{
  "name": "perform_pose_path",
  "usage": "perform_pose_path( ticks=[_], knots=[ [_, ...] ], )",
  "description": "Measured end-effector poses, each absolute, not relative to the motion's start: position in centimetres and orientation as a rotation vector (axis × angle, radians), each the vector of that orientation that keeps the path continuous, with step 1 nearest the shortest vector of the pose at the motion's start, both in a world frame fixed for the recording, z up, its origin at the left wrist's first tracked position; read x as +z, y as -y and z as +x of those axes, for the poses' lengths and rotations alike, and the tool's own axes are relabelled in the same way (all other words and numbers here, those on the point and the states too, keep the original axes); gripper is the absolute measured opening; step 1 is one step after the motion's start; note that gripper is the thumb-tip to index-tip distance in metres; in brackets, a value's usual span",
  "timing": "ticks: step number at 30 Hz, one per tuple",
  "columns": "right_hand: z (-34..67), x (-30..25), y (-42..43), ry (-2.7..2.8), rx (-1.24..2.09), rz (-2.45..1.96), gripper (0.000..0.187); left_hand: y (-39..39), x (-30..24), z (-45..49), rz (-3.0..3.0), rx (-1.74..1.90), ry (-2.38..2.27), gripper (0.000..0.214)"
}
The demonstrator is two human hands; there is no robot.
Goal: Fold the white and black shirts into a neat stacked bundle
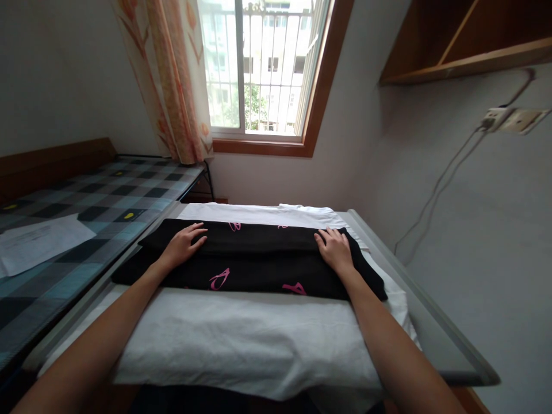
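A black garment (259, 261) with pink letters lies folded lengthwise into a wide strip across a white cloth (241, 339). Both rest on a grey table (435, 310). On the left part of the black garment lies my left hand (183, 246), palm down with its fingers stretched out. My right hand (335, 248) lies flat near the garment's right end, fingers spread a little. Neither hand grips the fabric. The white cloth shows beyond the garment at the far side and hangs over the near edge.
Left of the table stands a bed with a checked cover (142, 190) and a sheet of paper (43, 241) on it. A curtain (172, 86) hangs beside the barred window (263, 75). A wooden shelf (474, 63) and a socket with a cable (491, 119) are on the right wall.
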State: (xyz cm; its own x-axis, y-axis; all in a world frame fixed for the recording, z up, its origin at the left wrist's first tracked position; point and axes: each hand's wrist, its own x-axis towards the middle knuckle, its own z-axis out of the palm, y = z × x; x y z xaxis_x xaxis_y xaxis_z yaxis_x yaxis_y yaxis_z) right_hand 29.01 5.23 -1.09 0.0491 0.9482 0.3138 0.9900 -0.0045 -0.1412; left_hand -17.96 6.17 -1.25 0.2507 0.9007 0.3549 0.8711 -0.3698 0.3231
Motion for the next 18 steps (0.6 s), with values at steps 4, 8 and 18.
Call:
perform_pose_path(
  ticks=[4, 8, 18],
  knots=[
    [28.3, -1.4, -5.3, 2.086, -0.121, -1.798, 0.052, -5.5, -0.5, -16.9, 2.433, 0.877, -1.654, 0.058],
    [27.9, -1.7, -5.2, 2.241, 0.028, -1.727, 0.052, -5.4, -1.1, -16.4, 2.521, 0.677, -1.513, 0.064],
    [28.0, -1.4, -5.1, 2.12, -0.02, -1.933, 0.052, -5.6, -1.4, -16.4, 2.502, 0.573, -1.526, 0.071]
  ],
)
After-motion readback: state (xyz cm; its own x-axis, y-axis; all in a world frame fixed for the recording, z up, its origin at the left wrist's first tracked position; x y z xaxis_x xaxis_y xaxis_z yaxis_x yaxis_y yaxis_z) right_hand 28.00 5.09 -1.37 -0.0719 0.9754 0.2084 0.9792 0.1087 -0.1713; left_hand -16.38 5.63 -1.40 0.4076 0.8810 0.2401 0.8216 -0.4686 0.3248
